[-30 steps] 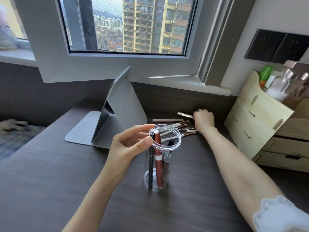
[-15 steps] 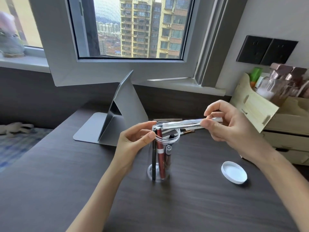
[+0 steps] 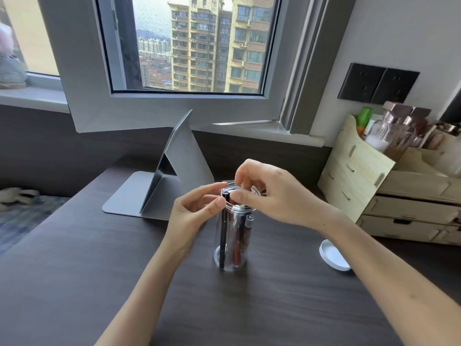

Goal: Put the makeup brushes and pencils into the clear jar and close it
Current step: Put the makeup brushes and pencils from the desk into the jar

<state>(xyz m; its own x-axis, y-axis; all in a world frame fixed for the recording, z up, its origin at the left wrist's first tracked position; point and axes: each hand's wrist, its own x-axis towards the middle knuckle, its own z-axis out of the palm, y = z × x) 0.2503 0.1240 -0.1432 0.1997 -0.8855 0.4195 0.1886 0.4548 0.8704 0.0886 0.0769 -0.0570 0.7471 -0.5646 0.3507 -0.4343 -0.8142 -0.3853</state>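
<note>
The clear jar (image 3: 233, 242) stands upright in the middle of the dark table, with a black pencil (image 3: 222, 236), a red tube and other sticks inside. My left hand (image 3: 192, 216) pinches the jar's rim from the left. My right hand (image 3: 272, 193) hovers over the jar's mouth, thumb and fingers closed on the tops of the brushes that reach down into the jar; the brushes are mostly hidden by the fingers. The white lid (image 3: 333, 255) lies flat on the table to the jar's right, partly under my right forearm.
A folded grey stand (image 3: 172, 176) sits behind the jar on the left. A wooden drawer organiser (image 3: 369, 183) with bottles on top fills the right side. The window frame and sill lie behind. The table (image 3: 74, 258) is dark wood.
My right hand picked up the brushes from the back of the table, carried them over the jar and lowered them into its mouth. My left hand kept hold of the rim.
</note>
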